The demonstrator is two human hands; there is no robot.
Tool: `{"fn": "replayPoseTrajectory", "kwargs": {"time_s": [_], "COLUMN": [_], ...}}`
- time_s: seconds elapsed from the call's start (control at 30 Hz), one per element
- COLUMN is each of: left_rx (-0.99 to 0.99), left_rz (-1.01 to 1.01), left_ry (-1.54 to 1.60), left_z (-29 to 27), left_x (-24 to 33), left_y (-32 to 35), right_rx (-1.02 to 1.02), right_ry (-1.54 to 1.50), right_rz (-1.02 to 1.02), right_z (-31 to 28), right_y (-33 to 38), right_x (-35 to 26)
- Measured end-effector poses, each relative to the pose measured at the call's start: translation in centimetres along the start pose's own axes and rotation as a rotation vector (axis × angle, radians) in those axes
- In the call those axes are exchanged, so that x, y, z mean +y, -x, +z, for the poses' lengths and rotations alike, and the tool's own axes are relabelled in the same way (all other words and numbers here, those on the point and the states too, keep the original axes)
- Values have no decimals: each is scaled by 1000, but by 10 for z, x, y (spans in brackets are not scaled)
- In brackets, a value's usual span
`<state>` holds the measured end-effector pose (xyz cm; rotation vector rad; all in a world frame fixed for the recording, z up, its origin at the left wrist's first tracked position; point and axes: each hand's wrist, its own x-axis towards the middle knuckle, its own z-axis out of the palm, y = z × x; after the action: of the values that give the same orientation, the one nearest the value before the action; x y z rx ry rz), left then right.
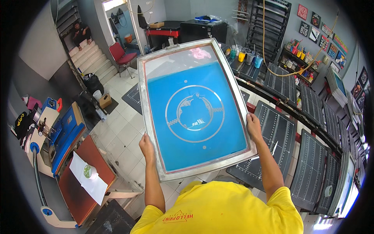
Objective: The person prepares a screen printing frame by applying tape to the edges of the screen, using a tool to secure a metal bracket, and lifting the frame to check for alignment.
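Note:
I hold a screen-printing frame (194,84) up in front of me, tilted, with both hands. It has a grey metal rim and a mesh coated in blue, with a round pale design in the middle. My left hand (147,147) grips the left rim near the lower corner. My right hand (253,125) grips the right rim a little higher. Both forearms rise from my yellow shirt (218,210) at the lower edge.
A curved row of black platens (278,134) with white grid lines runs along the right. A blue heat press (64,132) stands at the left, with a brown pad carrying white paper and a tape roll (90,171). A red chair (120,54), stairs with a seated person (82,33), and a shelf of ink pots (300,58) lie beyond.

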<state>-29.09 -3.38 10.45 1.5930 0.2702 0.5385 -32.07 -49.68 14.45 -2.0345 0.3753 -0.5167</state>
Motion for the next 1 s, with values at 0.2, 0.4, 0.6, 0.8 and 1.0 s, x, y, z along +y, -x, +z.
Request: {"fn": "replayPoseTrajectory", "kwargs": {"time_s": [0.2,0.4,0.6,0.8,1.0], "left_rx": [-128,-252,-363,-482,-583], "left_rz": [-44,-68,-40,-14,17], "left_ry": [-133,-205,-172,-183,-200], "left_z": [-6,20,55,86,109], "left_x": [0,-5,-6,-21,-26], "left_y": [-23,-41,-66,-108,-136], "right_rx": [13,26,199,286,424], "right_ry": [-160,-151,-123,-165,-183], "right_rz": [203,321,322,361,368], "right_z": [13,17,32,47,61], "right_y": [48,68,79,86,90], "right_x": [23,50,59,57,53]}}
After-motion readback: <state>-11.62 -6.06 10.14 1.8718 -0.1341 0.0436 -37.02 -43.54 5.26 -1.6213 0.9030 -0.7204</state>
